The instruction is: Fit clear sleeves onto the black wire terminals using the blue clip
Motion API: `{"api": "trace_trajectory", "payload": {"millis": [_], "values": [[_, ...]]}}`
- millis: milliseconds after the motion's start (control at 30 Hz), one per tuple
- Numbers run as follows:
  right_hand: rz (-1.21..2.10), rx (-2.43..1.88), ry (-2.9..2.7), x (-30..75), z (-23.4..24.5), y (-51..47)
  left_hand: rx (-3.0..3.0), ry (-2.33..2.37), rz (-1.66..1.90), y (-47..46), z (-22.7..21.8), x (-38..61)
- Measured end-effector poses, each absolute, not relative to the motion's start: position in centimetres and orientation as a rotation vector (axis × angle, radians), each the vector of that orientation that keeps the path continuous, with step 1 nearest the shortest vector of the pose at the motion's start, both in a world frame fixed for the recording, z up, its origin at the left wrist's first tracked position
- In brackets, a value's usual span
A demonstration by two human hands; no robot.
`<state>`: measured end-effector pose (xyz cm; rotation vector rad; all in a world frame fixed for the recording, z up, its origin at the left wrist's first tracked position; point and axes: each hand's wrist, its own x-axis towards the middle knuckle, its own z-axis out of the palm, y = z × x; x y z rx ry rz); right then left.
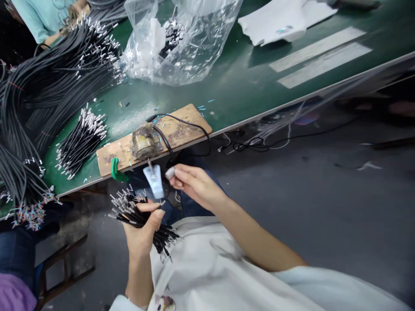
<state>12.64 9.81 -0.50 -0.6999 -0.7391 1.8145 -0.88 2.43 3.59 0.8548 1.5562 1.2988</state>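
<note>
My left hand (142, 233) is closed around a bundle of short black cables (129, 211) with stripped silvery ends, held in front of my lap. Its thumb and index finger pinch near one cable's bare wire ends. My right hand (197, 185) is just to the right, fingers curled together, with a grey-white cover (170, 172) on a fingertip. Whatever its fingertips may hold is too small to make out. Between the hands, a light-blue flared piece (154, 181) sticks out on the shaft of a small tape-wrapped motor (145, 141).
The motor sits on a wooden board (184, 125) held by a green clamp (117, 170) at the table edge. A cut cable pile (82, 142), long black cables (58, 69) and a plastic bag (201, 52) lie on the green table (233, 95). Another person's sleeve (35, 17) shows at upper left.
</note>
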Motion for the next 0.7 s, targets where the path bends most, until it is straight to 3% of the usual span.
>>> {"api": "trace_trajectory", "payload": {"millis": [133, 233, 333, 533, 700], "values": [[1.229, -0.938, -1.080, 13.1, 0.5, 7.5, 0.842, 1.526, 1.214, 2.1, 3.1, -0.7], [0.903, -0.846, -1.466, 12.7, 1.7, 6.4, 0.854, 1.516, 1.112, 1.7, 2.6, -0.4], [0.887, -0.734, -1.671, 12.2, 2.1, 6.3, 0.896, 1.513, 1.085, 1.2, 2.1, 0.0], [0.951, -0.778, -1.538, 12.3, 1.4, 6.4, 0.797, 1.546, 1.179, 0.7, 1.0, -0.1], [0.695, -0.840, -1.456, 11.1, 0.9, 5.8, 0.739, 1.524, 1.258, 1.1, 1.3, 0.4]]}}
